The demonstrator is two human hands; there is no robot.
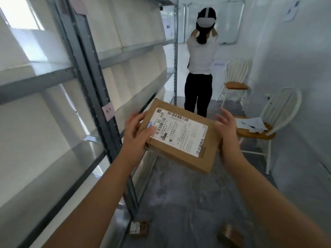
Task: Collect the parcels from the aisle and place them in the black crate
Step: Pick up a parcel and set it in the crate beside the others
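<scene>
A flat cardboard parcel (180, 135) bearing a white shipping label (180, 130) was held in mid-air above the grey aisle floor (188, 194). The left hand (138, 133) had its grip clamped on the parcel's left edge, thumb on the label; the right hand (226, 129) pressed the right edge, fingers spread apart. Two smaller parcels (138, 227) (230, 234) lay on the floor below, beside the metal shelving (93, 72). Another person (201, 65) stood ahead near two white chairs (268, 126).

I count three cardboard parcels — one held (180, 135), two on the floor (139, 227) (231, 236) — two white chairs (234, 81) (268, 122), one other person (201, 56).
</scene>
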